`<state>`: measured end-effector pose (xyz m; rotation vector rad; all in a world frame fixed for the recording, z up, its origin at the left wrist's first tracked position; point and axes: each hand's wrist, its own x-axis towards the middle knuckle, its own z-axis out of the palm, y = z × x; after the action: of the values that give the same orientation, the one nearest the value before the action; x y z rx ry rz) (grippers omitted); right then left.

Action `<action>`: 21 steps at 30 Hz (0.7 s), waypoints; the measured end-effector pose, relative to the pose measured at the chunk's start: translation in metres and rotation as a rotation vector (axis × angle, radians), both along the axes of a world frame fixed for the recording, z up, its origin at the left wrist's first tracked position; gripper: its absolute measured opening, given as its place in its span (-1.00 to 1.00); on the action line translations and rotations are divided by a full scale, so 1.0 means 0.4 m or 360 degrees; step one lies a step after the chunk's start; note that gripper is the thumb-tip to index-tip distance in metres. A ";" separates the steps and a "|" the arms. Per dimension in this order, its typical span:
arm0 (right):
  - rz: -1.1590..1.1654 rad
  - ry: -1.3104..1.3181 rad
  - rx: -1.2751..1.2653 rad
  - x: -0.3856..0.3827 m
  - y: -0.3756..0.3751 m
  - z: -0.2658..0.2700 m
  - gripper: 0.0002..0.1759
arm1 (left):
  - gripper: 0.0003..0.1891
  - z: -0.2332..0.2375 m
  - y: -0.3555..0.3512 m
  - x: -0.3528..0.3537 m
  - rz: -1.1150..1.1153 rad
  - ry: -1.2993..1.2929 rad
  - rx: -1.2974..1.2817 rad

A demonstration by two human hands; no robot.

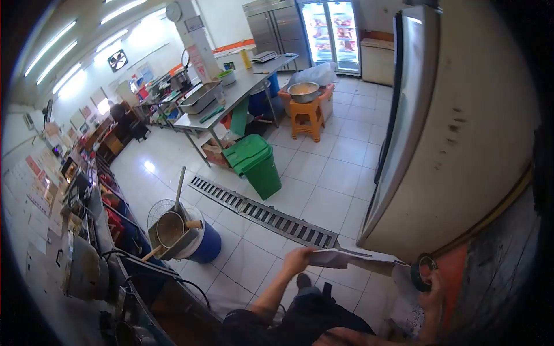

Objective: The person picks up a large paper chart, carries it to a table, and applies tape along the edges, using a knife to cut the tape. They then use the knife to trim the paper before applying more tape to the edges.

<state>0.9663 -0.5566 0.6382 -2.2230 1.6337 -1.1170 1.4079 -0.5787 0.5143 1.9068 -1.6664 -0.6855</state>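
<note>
My left hand (298,259) grips the near end of a flat grey-white sheet (352,259), held out level in front of me. The sheet's far end reaches toward my right hand (431,294), which is raised at the lower right and closed around a dark roll of tape (423,271). Both hands are just in front of the lower corner of a tall stainless steel fridge (456,132). My dark sleeve runs up from the bottom of the view. A crumpled white sheet (407,314) hangs below my right hand.
A green lidded bin (257,164) and a long metal floor drain grate (265,214) lie ahead on the white tiled floor. A blue barrel (205,245) holding a strainer stands left, beside a cluttered counter (86,259). A steel table (231,98) and an orange stool (307,118) with a metal bowl stand farther back.
</note>
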 end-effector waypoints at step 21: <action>0.0315 -0.0360 -0.0009 0.803 -0.727 -0.095 -0.89 | -0.80 0.132 -0.362 0.860 0.1025 0.0431 -0.0557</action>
<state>1.2877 -0.8473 0.6003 -2.1158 1.2933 -1.2646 1.7517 -0.7236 0.5669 1.8371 -0.8555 -0.3389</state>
